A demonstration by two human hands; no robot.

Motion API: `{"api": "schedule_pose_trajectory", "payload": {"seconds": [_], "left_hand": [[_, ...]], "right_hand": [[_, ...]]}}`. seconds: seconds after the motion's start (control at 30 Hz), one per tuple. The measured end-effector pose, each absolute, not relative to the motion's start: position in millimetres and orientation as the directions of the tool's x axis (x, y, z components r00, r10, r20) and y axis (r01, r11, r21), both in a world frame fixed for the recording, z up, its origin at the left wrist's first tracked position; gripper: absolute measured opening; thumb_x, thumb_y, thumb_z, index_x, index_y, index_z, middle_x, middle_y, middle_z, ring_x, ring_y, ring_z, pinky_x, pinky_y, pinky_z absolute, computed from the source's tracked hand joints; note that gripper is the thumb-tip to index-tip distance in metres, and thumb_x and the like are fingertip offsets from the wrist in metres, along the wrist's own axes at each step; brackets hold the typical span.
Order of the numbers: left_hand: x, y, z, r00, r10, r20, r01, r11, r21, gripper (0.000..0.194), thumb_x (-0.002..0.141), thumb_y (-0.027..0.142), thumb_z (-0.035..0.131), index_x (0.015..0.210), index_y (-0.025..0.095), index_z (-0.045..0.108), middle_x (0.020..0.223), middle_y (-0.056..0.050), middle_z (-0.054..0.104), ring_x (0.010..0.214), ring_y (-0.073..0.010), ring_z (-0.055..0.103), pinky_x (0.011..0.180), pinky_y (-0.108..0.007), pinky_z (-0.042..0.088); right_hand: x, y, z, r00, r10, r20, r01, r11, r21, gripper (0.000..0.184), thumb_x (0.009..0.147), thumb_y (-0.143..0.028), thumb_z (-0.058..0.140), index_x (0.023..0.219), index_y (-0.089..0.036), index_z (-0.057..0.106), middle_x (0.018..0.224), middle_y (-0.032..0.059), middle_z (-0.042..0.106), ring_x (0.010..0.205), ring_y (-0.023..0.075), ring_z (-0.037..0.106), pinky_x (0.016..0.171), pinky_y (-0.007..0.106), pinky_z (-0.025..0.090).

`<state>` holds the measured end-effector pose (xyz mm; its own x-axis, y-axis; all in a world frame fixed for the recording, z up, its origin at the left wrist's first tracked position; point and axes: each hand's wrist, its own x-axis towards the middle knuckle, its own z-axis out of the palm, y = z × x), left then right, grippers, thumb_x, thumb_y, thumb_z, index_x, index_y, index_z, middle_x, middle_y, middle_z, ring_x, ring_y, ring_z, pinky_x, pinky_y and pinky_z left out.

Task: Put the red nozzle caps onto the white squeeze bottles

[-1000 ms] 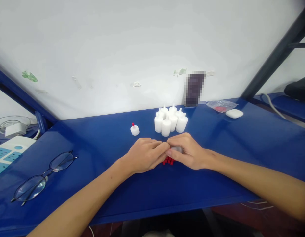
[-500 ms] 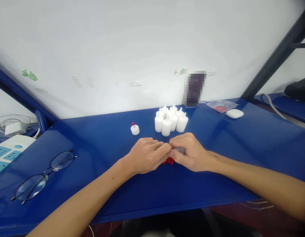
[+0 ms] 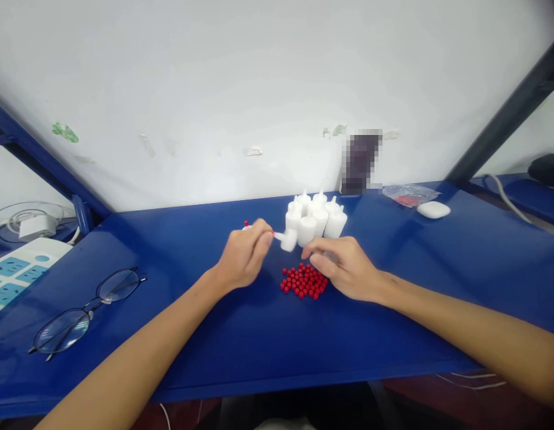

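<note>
My left hand [image 3: 247, 254] pinches the red-tipped spout of a white nozzle cap [image 3: 288, 240], which is tilted on its side and blurred by motion. Just behind that hand, another white nozzle cap with a red tip [image 3: 246, 224] stands partly hidden. My right hand [image 3: 342, 263] hovers beside a spread of small red caps [image 3: 305, 280], its thumb and forefinger apart. A pale patch shows inside its curled fingers, too unclear to name. Several white nozzle pieces [image 3: 319, 218] stand upright in a cluster behind my hands.
Eyeglasses [image 3: 86, 310] and a white power strip [image 3: 57, 251] lie at the left of the blue table [image 3: 259, 358]. At the back right are a clear bag with red pieces [image 3: 409, 194], a white rounded case [image 3: 433, 209] and a pixelated dark object [image 3: 361, 161] against the wall.
My hands have separated. The left one has moved left and up with the white nozzle cap, uncovering the red caps on the table. The view has shifted slightly.
</note>
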<state>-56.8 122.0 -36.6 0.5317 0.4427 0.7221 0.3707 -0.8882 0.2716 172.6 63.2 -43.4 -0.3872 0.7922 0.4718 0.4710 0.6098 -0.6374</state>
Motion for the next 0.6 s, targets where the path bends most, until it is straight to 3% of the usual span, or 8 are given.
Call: {"api": "schedule_pose_trajectory", "payload": {"seconds": [0.07, 0.17, 0.4, 0.6], "left_hand": [[-67, 134, -37, 0.363, 0.542, 0.758, 0.414, -0.822, 0.390, 0.030, 0.102, 0.030, 0.036, 0.076, 0.019, 0.047, 0.056, 0.005, 0.045, 0.046, -0.0083, 0.040, 0.050, -0.023, 0.033], [-79, 149, -37, 0.197, 0.590, 0.783, 0.520, -0.740, 0.427, 0.034, 0.099, 0.030, 0.042, 0.068, 0.018, 0.044, 0.053, 0.006, 0.039, 0.046, -0.0082, 0.035, 0.049, -0.023, 0.029], [-85, 161, -38, 0.175, 0.690, 0.702, 0.663, -0.609, 0.434, 0.037, 0.094, 0.032, 0.045, 0.061, 0.018, 0.035, 0.050, 0.007, 0.030, 0.046, -0.0077, 0.029, 0.051, -0.024, 0.026], [-85, 160, -37, 0.127, 0.678, 0.724, 0.650, -0.609, 0.455, 0.038, 0.093, 0.033, 0.046, 0.060, 0.018, 0.035, 0.051, 0.006, 0.029, 0.047, -0.0081, 0.028, 0.050, -0.024, 0.026]], "right_hand": [[173, 65, -43, -0.307, 0.827, 0.472, 0.508, 0.561, -0.653, 0.029, 0.085, -0.040, 0.062, 0.069, -0.016, 0.062, 0.054, -0.0028, 0.054, 0.048, 0.0081, 0.044, 0.047, 0.022, 0.032], [175, 64, -42, -0.244, 0.825, 0.511, 0.512, 0.557, -0.654, 0.027, 0.072, -0.036, 0.071, 0.061, -0.017, 0.055, 0.048, -0.0049, 0.047, 0.044, 0.0076, 0.036, 0.043, 0.023, 0.026], [178, 64, -36, -0.323, 0.794, 0.514, 0.498, 0.605, -0.621, 0.023, 0.085, -0.020, 0.046, 0.062, -0.018, 0.049, 0.065, 0.0007, 0.053, 0.060, 0.0130, 0.048, 0.059, 0.028, 0.035], [177, 65, -38, -0.346, 0.793, 0.501, 0.529, 0.606, -0.594, 0.034, 0.089, -0.019, 0.038, 0.055, -0.019, 0.041, 0.053, -0.0018, 0.047, 0.054, 0.0115, 0.042, 0.063, 0.030, 0.033]]}}
